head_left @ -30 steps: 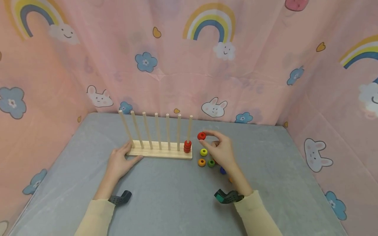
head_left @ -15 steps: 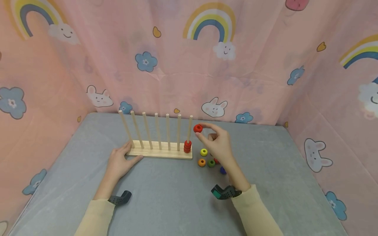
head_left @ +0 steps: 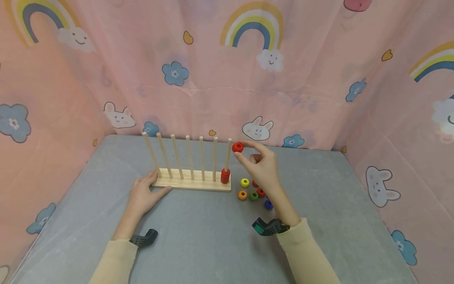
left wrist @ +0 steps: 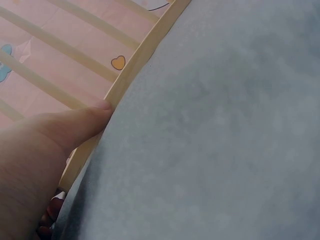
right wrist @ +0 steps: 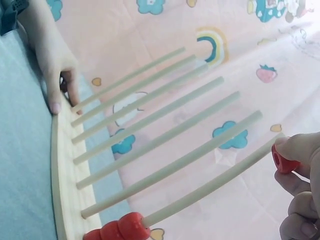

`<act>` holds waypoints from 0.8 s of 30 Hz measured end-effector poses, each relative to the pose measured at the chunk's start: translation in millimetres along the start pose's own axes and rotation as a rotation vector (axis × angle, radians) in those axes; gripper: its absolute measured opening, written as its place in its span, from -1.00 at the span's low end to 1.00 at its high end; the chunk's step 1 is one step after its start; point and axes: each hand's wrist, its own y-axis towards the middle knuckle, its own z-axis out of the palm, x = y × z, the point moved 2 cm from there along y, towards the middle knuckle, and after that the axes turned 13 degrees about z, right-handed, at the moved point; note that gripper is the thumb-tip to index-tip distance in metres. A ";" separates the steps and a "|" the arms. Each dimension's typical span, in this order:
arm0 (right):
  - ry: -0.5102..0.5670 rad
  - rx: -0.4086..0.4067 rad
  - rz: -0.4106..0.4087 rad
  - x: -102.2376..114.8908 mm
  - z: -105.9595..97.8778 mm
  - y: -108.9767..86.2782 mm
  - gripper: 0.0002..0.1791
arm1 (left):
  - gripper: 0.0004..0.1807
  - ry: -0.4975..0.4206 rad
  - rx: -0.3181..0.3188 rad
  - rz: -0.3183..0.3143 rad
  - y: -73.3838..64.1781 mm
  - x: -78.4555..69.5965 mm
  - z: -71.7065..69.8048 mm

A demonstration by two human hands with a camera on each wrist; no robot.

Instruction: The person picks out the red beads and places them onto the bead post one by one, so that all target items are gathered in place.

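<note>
A wooden peg rack (head_left: 193, 184) with a row of upright pegs stands on the table. Its left end is gripped by my left hand (head_left: 143, 195), thumb along the front edge, as the left wrist view also shows the thumb (left wrist: 90, 120) on the base. Between thumb and forefinger my right hand (head_left: 262, 165) pinches a red bead (head_left: 237, 147), right beside the top of the rightmost peg (right wrist: 215, 187). Low on that same peg sit stacked red beads (head_left: 225, 176); the other pegs carry none.
Right of the rack lie loose beads: a yellow bead (head_left: 244, 182), an orange bead (head_left: 242, 195), a green bead (head_left: 253, 196), a blue bead (head_left: 268, 204) and red ones partly behind the right hand. A pink patterned curtain (head_left: 213, 102) hangs behind the grey table (head_left: 198, 236).
My right hand has lifted the red bead up and slightly left, from above the loose beads to the rightmost peg's top. The left hand and the rack have stayed put.
</note>
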 end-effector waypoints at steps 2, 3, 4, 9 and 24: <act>0.004 -0.004 -0.008 3.3 -0.7 1.0 -0.59 | -0.04 -0.001 0.002 -0.001 -0.2 -0.1 -0.6; 0.007 -0.005 -0.011 4.6 -0.9 1.8 -0.59 | -0.04 -0.001 0.002 -0.001 -0.4 -0.2 -1.0; 0.009 -0.006 -0.016 6.1 -1.2 2.4 -0.59 | -0.04 -0.001 0.003 -0.001 -0.6 -0.4 -1.3; 0.004 0.002 -0.039 12.1 -0.7 5.9 -0.60 | -0.04 -0.002 0.005 -0.009 -0.6 -0.7 -2.2; 0.001 0.012 -0.107 24.3 5.9 17.9 -0.60 | -0.04 -0.002 0.000 0.002 -0.5 -1.0 -2.2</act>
